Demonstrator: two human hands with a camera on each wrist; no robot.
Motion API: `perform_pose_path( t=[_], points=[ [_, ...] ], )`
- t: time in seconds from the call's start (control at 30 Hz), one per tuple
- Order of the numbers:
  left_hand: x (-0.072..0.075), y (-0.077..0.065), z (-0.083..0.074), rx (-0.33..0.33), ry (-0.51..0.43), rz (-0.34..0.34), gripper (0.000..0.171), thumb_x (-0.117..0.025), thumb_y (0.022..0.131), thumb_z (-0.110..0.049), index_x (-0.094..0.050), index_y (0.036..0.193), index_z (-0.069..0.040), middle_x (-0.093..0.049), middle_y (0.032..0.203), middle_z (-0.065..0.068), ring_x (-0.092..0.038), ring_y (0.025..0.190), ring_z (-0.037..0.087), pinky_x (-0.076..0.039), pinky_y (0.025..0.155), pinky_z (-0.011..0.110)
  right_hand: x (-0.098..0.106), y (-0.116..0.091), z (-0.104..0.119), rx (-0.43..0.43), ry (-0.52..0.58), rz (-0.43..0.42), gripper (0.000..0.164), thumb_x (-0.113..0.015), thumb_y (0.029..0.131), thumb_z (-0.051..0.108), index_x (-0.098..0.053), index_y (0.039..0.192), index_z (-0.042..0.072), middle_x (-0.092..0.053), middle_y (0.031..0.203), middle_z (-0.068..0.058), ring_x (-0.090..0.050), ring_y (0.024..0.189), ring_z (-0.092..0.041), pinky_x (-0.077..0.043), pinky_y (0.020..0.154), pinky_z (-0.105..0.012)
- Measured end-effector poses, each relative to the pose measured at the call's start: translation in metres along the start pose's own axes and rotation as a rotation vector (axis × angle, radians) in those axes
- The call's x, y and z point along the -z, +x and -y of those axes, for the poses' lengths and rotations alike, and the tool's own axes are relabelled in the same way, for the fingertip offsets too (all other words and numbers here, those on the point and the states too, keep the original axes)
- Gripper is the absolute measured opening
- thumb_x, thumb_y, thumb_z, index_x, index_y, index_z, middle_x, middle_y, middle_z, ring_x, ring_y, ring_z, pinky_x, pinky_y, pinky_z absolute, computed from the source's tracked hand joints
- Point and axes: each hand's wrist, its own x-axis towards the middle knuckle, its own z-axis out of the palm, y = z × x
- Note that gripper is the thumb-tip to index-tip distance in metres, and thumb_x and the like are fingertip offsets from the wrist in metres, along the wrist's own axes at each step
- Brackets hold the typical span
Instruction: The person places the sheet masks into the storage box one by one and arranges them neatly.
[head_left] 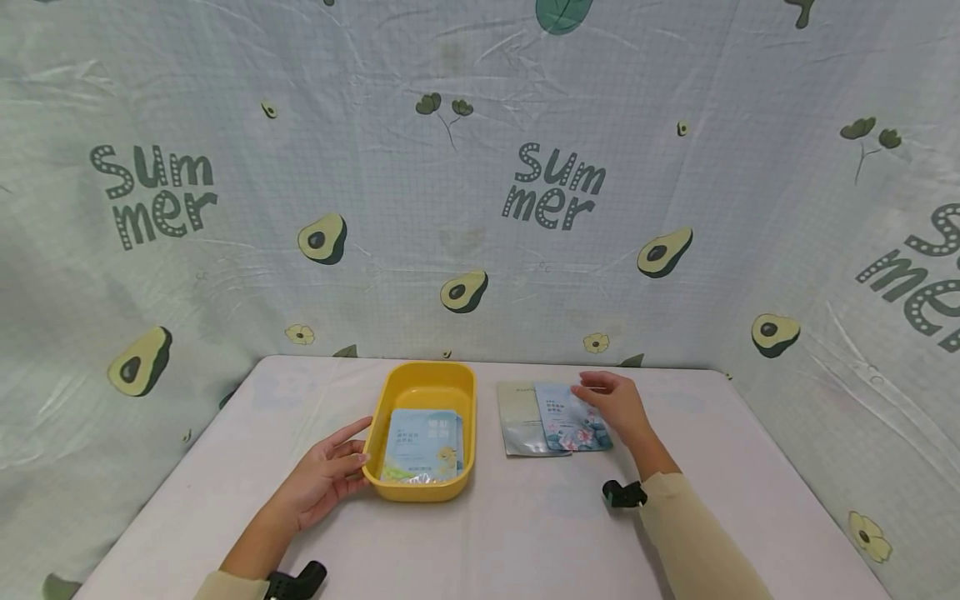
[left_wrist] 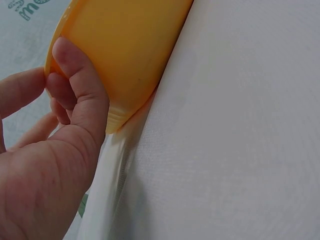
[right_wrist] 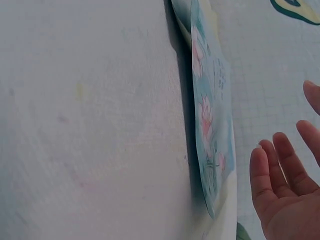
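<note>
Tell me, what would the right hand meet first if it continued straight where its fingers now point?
Probably the blue flowered packet, partly covered by the right hand in the head view. The right wrist view shows a gap between them, so the hand may pass above; depth is unclear.

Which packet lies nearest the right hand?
The blue packet printed with pink flowers, right by the right hand. The silvery packet extends left from beneath it; the packets in the yellow tray lie farther off.

The light is diffuse, wrist views dimmer, perhaps soft, shadow edging a packet.
</note>
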Motion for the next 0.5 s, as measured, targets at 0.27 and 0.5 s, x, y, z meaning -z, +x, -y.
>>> perform_pose_path(
  t=[0.27,0.5],
  points=[
    [0.000,0.000,-0.001,0.005,-0.009,-0.009,0.076,-0.059,0.102,-0.006,-0.017,0.165,-0.011,-0.055,0.115,0.002,-0.065,0.092,0.015,-0.060,0.083,0.026,-0.002,0.010,0.000,-0.018,-0.046,-0.024,0.056,-0.075,0.094,0.033,-0.061,0.140,0.005,-0.060,0.144,-0.018,-0.056,0.133,-0.036,-0.044,0.114,-0.052],
    [-0.002,0.000,-0.001,0.005,-0.015,-0.010,0.077,-0.060,0.101,-0.006,-0.017,0.165,-0.011,-0.056,0.114,0.001,-0.065,0.092,0.014,-0.060,0.084,0.026,-0.004,0.017,-0.003,-0.052,-0.074,-0.032,0.054,-0.075,0.094,0.028,-0.061,0.140,0.005,-0.057,0.145,-0.020,-0.053,0.133,-0.037,-0.043,0.114,-0.052]
  ],
)
